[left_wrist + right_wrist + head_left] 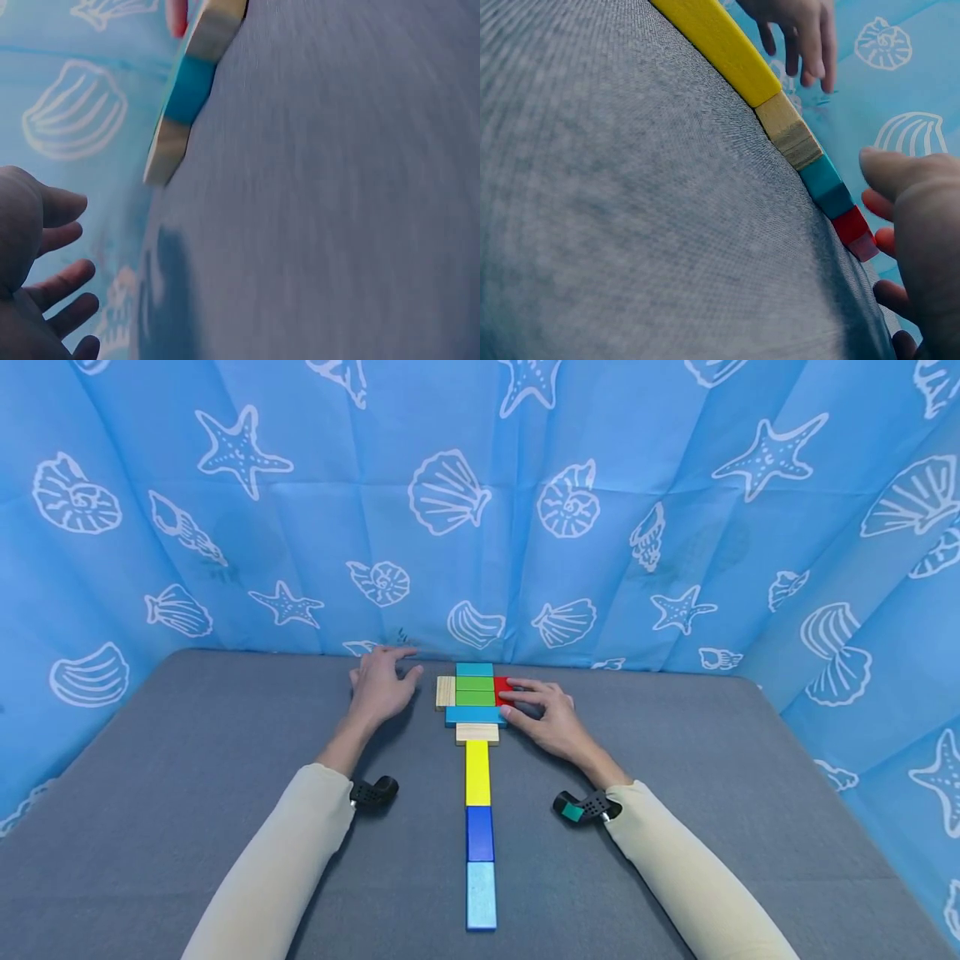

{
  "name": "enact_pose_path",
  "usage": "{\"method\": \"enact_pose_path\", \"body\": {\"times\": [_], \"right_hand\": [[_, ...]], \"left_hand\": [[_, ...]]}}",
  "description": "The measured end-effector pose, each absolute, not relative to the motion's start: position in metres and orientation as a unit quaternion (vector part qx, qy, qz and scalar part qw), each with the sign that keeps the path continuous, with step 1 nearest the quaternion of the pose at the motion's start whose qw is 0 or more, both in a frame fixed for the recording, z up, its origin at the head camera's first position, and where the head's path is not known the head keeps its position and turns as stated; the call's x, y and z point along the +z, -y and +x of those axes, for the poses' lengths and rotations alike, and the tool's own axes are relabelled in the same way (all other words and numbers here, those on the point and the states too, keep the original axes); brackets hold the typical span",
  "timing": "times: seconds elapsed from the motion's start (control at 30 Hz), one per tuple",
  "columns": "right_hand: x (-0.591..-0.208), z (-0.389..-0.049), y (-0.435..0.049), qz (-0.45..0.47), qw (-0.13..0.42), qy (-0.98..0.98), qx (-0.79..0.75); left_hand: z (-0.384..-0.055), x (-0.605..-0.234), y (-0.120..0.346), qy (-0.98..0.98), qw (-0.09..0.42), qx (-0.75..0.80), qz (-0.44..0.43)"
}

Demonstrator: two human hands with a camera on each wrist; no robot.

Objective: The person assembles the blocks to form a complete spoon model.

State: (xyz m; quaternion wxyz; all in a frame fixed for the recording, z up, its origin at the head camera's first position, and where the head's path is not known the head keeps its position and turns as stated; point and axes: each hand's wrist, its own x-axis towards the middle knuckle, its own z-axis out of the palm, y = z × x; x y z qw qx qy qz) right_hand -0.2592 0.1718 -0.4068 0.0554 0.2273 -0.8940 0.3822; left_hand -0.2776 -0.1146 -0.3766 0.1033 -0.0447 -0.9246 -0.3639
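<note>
Flat blocks lie in a row on the grey cloth. My right hand (551,718) is at the row's far right side. Its extended fingertips reach over the red block (503,692), and its thumb lies by the end of the long blue block (474,717). Left of the blocks, my left hand (384,687) is held with its fingers spread, holding nothing. The pale wooden block (446,691) is the nearest one to it. Between that block and the red one sit two green blocks (475,698), with a teal block (475,669) behind them.
A second wooden block (477,733), a yellow block (477,772), a dark blue block (480,833) and a light blue block (481,895) run toward me in a line. Behind the table (187,827) hangs a blue curtain (315,527) with shell prints.
</note>
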Motion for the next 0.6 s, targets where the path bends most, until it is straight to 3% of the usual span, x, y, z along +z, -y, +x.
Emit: {"method": "enact_pose_path", "body": {"times": [0.6], "right_hand": [[-0.411,-0.258,-0.178,0.214,0.067,0.879,0.421]], "left_hand": [[-0.255,-0.382,0.185,0.962,0.165,-0.2,-0.087]]}}
